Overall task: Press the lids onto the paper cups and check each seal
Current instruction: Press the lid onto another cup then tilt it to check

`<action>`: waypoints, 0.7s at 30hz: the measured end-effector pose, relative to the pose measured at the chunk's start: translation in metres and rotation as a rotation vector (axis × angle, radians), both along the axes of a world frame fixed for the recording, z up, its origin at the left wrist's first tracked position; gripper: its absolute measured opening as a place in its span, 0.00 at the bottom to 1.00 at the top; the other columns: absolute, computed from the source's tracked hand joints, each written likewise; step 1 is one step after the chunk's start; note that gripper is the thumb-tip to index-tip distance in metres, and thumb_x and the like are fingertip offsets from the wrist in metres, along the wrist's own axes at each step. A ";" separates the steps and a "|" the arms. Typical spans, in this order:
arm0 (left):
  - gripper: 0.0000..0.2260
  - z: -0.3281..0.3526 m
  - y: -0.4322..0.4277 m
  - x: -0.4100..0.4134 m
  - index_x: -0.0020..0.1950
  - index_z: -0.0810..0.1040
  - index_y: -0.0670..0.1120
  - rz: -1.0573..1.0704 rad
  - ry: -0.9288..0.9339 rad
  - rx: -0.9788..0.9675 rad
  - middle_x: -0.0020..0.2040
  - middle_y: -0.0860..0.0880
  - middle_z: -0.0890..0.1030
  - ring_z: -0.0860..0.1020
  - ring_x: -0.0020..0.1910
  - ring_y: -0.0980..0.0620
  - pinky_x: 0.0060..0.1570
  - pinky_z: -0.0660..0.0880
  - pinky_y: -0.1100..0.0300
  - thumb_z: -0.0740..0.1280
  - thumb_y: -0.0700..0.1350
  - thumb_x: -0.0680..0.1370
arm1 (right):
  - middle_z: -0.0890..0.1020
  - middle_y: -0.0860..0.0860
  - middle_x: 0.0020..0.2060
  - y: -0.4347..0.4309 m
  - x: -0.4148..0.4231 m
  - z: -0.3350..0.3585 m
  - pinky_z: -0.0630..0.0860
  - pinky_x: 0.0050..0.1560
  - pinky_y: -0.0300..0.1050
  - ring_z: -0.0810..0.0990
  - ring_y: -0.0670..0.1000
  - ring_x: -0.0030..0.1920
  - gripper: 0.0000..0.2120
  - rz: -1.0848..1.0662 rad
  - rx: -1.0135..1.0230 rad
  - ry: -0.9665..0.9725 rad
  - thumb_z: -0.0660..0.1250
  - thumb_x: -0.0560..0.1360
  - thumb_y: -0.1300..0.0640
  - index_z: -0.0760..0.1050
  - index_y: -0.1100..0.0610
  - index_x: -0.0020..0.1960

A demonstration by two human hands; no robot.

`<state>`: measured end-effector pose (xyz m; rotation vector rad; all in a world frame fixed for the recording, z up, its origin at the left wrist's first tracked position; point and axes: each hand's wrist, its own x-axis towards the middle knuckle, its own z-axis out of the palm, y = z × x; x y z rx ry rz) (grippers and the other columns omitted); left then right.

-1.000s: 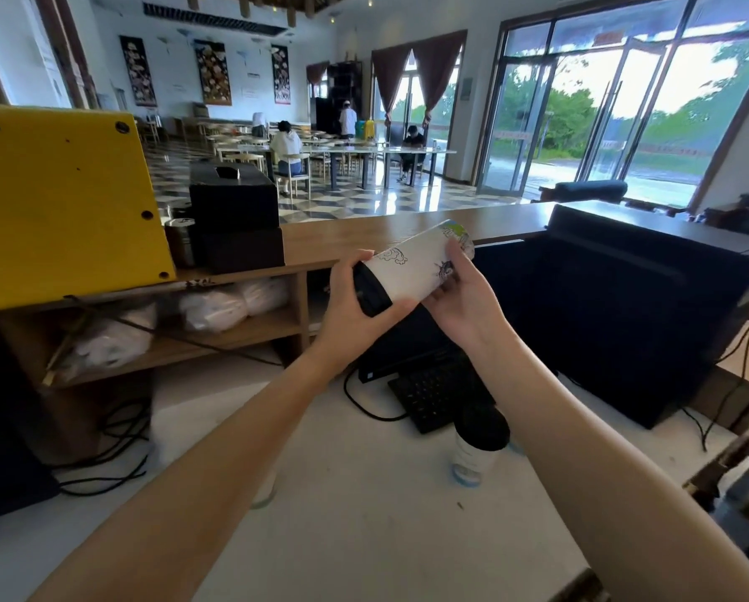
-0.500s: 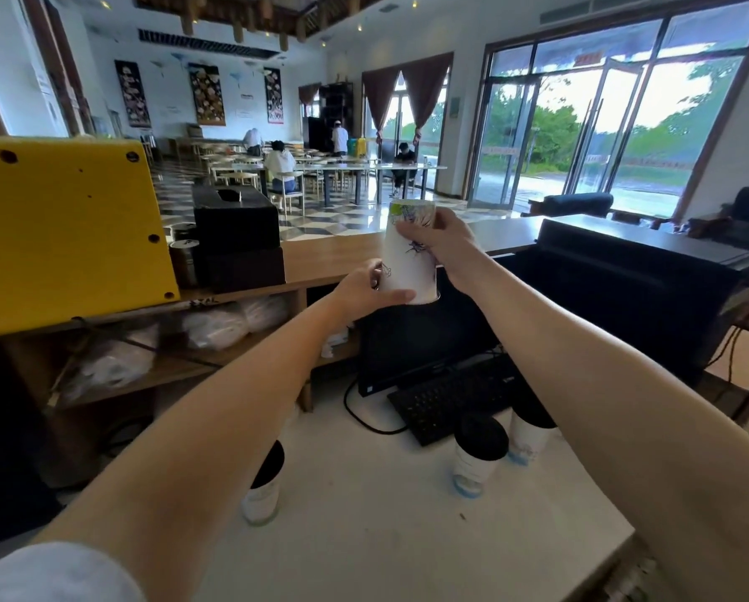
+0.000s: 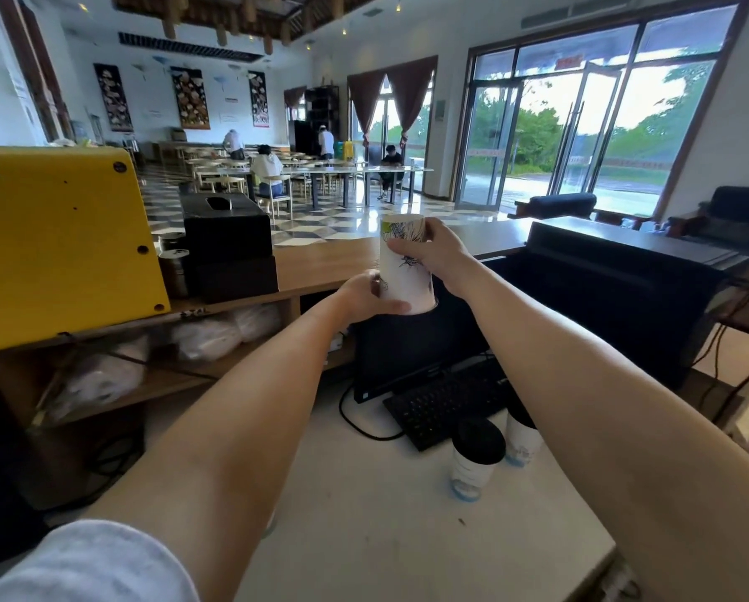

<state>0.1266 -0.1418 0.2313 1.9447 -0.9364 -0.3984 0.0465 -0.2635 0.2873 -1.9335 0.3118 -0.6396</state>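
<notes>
In the head view, both arms reach forward and hold one white printed cup (image 3: 407, 275) up in the air, above the monitor (image 3: 407, 354) and in front of the wooden counter (image 3: 320, 262). The cup stands nearly straight with its narrow end up and its wide end down, so it looks upside down. A dark sliver at the lower right rim may be its lid, though too little shows to be sure. The left hand (image 3: 364, 295) grips the lower end, thumb laid across the near side by the rim and fingers curled behind. The right hand (image 3: 437, 249) clasps the upper half from the right, fingers wrapped over the print. Below, on the pale table (image 3: 385, 536), a lidded cup (image 3: 472, 467) with a black top stands just near of the keyboard (image 3: 446, 401). A second cup (image 3: 522, 441) stands just to its right and a little farther back, partly hidden by the right forearm. At far left a yellow panel (image 3: 59, 245) rests on the counter, with a black box (image 3: 227, 228) to its right.
</notes>
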 end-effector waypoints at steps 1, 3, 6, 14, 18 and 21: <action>0.32 0.000 0.000 0.001 0.67 0.69 0.43 0.000 -0.008 -0.003 0.60 0.45 0.77 0.75 0.59 0.46 0.64 0.71 0.46 0.76 0.48 0.67 | 0.78 0.54 0.57 0.000 0.000 0.000 0.78 0.52 0.48 0.78 0.54 0.54 0.29 -0.003 -0.001 -0.002 0.75 0.67 0.52 0.69 0.58 0.64; 0.31 0.000 0.001 0.001 0.67 0.69 0.43 -0.005 -0.016 -0.004 0.60 0.45 0.77 0.75 0.59 0.47 0.64 0.71 0.47 0.76 0.48 0.67 | 0.78 0.53 0.56 0.000 -0.001 -0.001 0.77 0.48 0.45 0.78 0.53 0.53 0.30 -0.006 0.001 -0.009 0.75 0.67 0.51 0.69 0.58 0.64; 0.31 0.002 0.001 0.001 0.66 0.69 0.43 -0.018 -0.027 -0.001 0.61 0.45 0.77 0.75 0.59 0.47 0.63 0.71 0.49 0.76 0.47 0.67 | 0.78 0.54 0.57 0.000 -0.002 -0.001 0.77 0.51 0.47 0.78 0.54 0.55 0.30 -0.002 0.008 -0.011 0.76 0.67 0.52 0.69 0.59 0.64; 0.32 0.013 0.003 0.001 0.67 0.69 0.43 -0.022 -0.054 -0.018 0.60 0.45 0.77 0.75 0.59 0.46 0.64 0.70 0.47 0.77 0.48 0.67 | 0.77 0.53 0.57 0.003 -0.007 0.008 0.76 0.50 0.45 0.77 0.52 0.54 0.30 -0.020 0.021 -0.034 0.75 0.67 0.52 0.68 0.57 0.65; 0.30 0.001 0.014 0.001 0.67 0.68 0.46 -0.068 0.120 -0.207 0.59 0.48 0.80 0.77 0.59 0.50 0.65 0.71 0.50 0.76 0.46 0.68 | 0.78 0.54 0.57 0.001 -0.011 0.006 0.78 0.55 0.51 0.78 0.54 0.55 0.28 -0.019 0.103 -0.089 0.76 0.67 0.52 0.70 0.58 0.63; 0.24 -0.019 0.024 0.000 0.66 0.70 0.47 -0.087 0.322 -0.347 0.63 0.46 0.77 0.77 0.60 0.51 0.63 0.72 0.55 0.73 0.47 0.72 | 0.81 0.53 0.53 -0.004 -0.018 0.002 0.78 0.55 0.49 0.80 0.54 0.53 0.17 0.030 0.187 -0.091 0.76 0.67 0.52 0.75 0.54 0.52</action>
